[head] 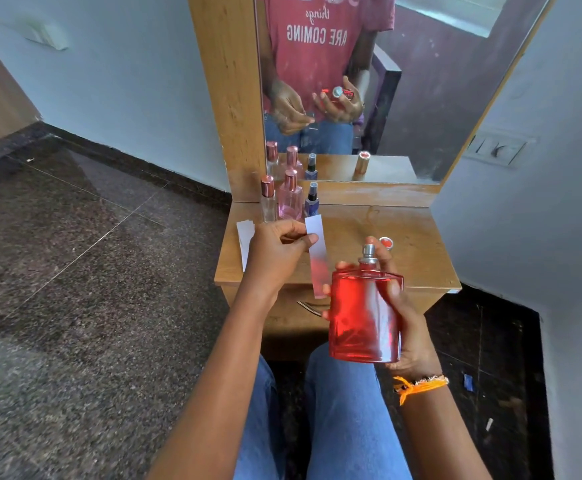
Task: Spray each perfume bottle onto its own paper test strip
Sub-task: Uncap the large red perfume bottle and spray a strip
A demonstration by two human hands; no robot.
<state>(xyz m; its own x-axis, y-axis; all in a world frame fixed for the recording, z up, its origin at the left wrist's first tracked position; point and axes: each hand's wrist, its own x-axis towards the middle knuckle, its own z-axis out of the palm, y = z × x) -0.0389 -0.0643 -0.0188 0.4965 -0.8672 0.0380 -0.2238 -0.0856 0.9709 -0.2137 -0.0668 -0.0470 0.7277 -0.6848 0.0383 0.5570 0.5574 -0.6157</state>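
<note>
A large bottle (365,317) is held at centre frame in the right hand (409,327), below and right of a paper strip (318,254) pinched by the left hand (275,254). Three small bottles (289,199) are ranged behind on the dresser top (414,251), before the mirror (421,81); a cap (386,242) lies to their right, and further strips (245,237) at the left edge.

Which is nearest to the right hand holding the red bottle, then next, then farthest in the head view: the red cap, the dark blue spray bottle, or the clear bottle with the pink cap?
From the right hand:
1. Red cap, on the table just beyond the fingers.
2. Dark blue spray bottle, back by the mirror, left.
3. Clear bottle with pink cap, farthest left in that row.
</note>
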